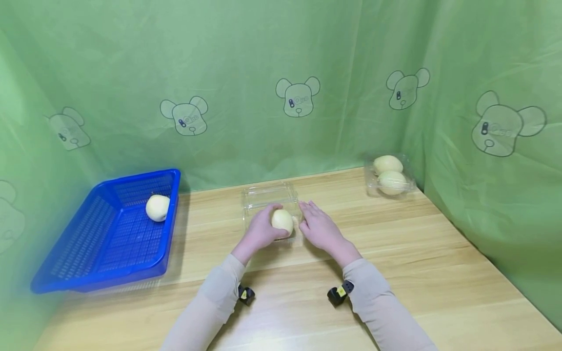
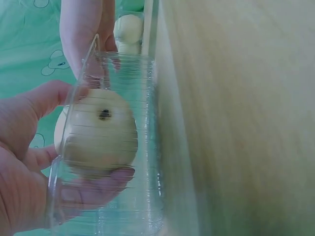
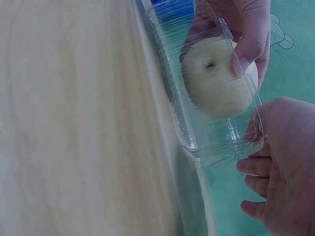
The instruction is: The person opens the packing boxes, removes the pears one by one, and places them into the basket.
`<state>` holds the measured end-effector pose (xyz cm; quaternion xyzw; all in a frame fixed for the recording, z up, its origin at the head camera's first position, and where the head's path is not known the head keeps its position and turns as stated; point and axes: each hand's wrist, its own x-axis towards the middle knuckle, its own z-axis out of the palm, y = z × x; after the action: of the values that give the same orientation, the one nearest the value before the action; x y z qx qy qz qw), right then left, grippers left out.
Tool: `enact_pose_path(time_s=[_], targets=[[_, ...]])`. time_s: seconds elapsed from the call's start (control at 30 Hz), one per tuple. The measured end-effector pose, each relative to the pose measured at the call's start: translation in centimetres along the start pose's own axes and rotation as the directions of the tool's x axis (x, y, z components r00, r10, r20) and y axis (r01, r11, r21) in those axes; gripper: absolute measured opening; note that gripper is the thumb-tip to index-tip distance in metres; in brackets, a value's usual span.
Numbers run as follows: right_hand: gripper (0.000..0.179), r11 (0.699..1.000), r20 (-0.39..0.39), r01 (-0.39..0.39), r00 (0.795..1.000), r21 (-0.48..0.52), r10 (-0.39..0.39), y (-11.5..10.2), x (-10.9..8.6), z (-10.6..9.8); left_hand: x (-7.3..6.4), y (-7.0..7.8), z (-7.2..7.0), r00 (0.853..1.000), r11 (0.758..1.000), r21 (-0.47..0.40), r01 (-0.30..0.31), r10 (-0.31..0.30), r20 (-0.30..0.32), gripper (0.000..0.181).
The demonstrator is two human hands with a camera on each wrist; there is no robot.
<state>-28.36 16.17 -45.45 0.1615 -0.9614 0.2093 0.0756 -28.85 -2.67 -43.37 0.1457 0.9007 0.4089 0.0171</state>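
My left hand [image 1: 262,229] grips a round, pale yellow pear [image 1: 282,222], thumb and fingers on either side of it. The pear sits low inside a clear plastic box [image 1: 268,192], whose hinged lid stands open toward the back. Through the ribbed plastic wall, the left wrist view shows the dark spot on the pear [image 2: 103,142]. My right hand [image 1: 322,228] is at the box's right end with its fingers extended against the edge. In the right wrist view part of that hand [image 3: 290,162] lies behind the box corner [image 3: 256,140].
A blue plastic basket [image 1: 105,278] stands at the left with one pear [image 1: 158,208] in it. Toward the back right is another clear box [image 1: 371,187] holding two pears [image 1: 392,182]. Green curtains [image 1: 246,48] enclose the wooden table [image 1: 421,273] at the back and sides.
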Motion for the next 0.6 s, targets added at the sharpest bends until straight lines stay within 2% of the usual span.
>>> enact_pose_path(time_s=[0.6], targets=[[0.059,1.000,-0.004,0.001,1.000,-0.003,-0.001,0.0,0.0,0.0,-0.1,0.7,-2.0,0.998,0.996,-0.094,-0.001,-0.005,-0.065,0.083]])
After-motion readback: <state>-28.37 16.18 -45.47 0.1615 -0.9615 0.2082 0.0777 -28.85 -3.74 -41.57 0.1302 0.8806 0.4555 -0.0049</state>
